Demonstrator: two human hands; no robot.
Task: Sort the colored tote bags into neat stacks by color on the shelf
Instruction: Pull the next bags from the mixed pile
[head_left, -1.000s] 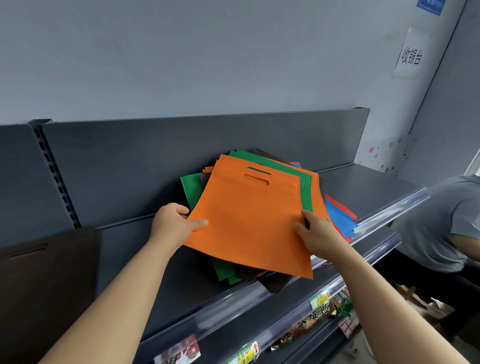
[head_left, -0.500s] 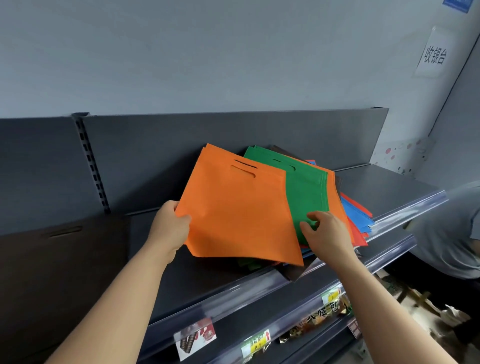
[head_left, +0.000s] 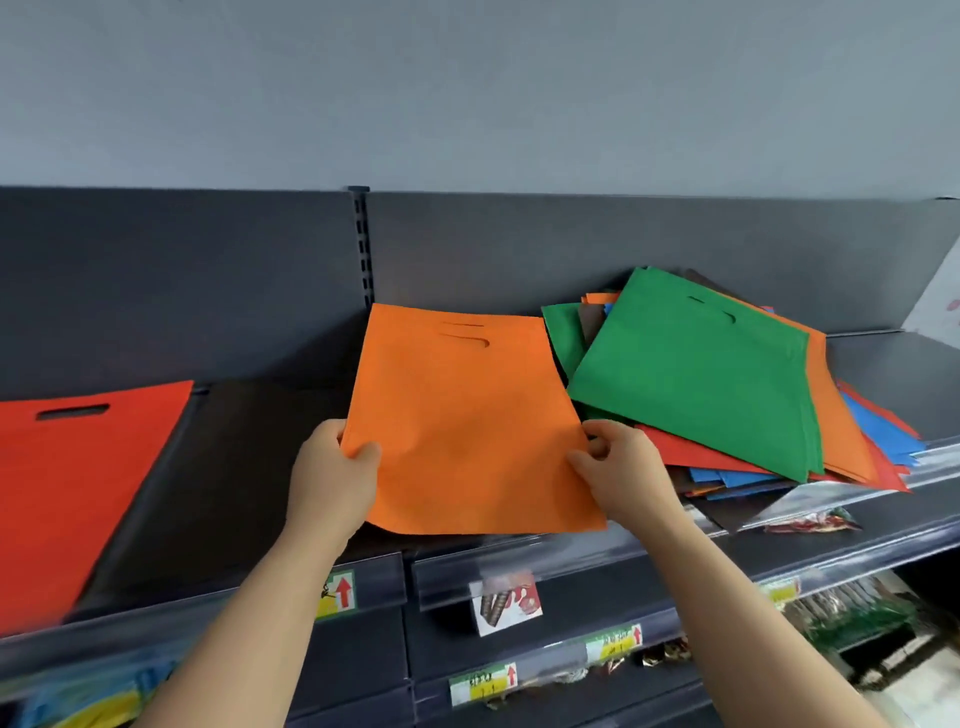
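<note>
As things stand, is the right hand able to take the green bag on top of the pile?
Probably yes, once it lets go: the right hand pinches the orange bag, but the green bag lies uncovered close beside it.

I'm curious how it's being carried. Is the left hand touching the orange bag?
Touching. The head view shows the left hand gripping the orange bag at its lower left edge, with the thumb lying on top of the fabric.
</note>
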